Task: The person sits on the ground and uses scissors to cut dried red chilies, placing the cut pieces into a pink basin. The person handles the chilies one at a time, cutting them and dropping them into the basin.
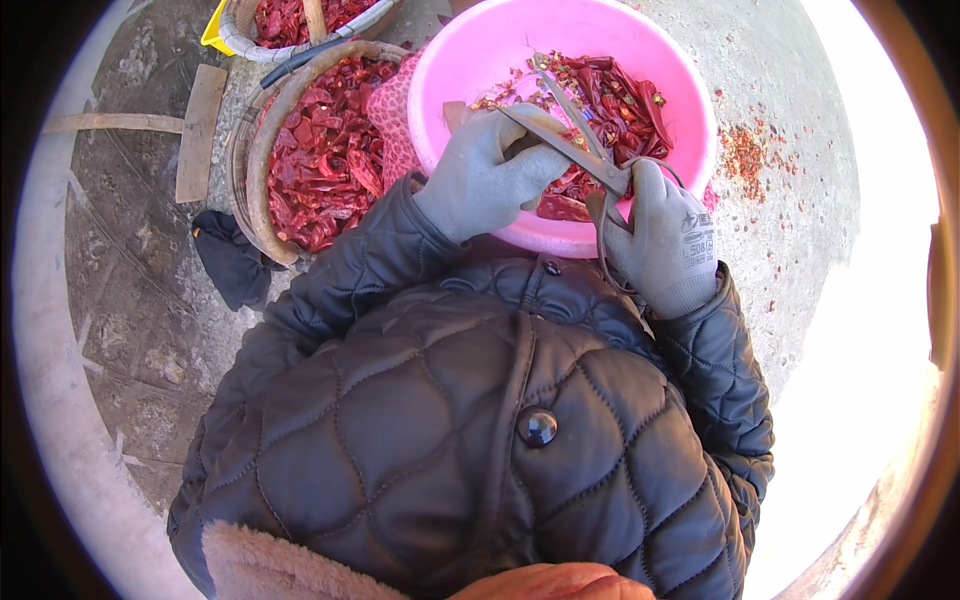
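A pair of metal scissors [587, 154] is in my gloved right hand [664, 236], its two blades spread and pointing up and to the left. My left hand [491, 176], in a grey glove, is curled beside the lower blade. Its fingertips are partly hidden, and whether they pinch anything does not show. Both hands are over the near side of a pink plastic basin [442, 56]. Inside the basin lie dried red chili peppers [637, 101], with pale seeds and small bits scattered around them.
Left of the basin stands a wicker basket [251, 161] of red chili pieces [326, 150], beside a pink patterned cloth [394, 124]. Behind it is another basket [259, 51]. A wooden T-shaped tool [201, 135] and dark cloth [234, 259] lie left. Chili seeds [750, 157] litter the right floor.
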{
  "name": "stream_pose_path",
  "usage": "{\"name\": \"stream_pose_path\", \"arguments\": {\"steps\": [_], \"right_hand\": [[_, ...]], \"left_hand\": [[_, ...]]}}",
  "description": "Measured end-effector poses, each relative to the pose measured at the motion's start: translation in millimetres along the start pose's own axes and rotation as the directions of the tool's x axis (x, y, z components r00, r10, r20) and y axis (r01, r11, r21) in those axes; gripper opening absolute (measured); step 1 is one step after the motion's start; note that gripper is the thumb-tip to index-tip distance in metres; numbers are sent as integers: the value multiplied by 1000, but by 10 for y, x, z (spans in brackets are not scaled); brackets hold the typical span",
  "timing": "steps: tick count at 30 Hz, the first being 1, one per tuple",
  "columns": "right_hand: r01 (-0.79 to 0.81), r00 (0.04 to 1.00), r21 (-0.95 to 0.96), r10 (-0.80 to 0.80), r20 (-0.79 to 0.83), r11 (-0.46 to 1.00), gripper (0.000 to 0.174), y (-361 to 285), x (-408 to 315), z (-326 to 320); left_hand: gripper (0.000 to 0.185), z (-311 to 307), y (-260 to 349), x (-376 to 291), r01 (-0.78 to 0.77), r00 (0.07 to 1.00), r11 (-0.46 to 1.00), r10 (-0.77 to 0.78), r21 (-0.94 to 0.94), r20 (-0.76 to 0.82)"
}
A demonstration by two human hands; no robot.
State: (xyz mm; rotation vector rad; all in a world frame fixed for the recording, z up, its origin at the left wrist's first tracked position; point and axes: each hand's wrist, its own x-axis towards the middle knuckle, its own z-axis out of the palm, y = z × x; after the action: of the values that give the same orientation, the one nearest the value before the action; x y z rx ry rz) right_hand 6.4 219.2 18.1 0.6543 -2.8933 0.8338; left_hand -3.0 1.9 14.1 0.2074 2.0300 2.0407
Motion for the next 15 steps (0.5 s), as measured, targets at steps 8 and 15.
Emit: {"name": "stream_pose_path", "arguments": {"steps": [8,15], "right_hand": [[-115,993,62,114,28,991,20,33,-16,117],[-270,947,444,320,-38,854,26,233,-36,87]], "left_hand": [[25,-53,-35,36,118,993,985,-115,-122,29],[33,-1087,125,22,-235,819,718,509,655,-265]]}}
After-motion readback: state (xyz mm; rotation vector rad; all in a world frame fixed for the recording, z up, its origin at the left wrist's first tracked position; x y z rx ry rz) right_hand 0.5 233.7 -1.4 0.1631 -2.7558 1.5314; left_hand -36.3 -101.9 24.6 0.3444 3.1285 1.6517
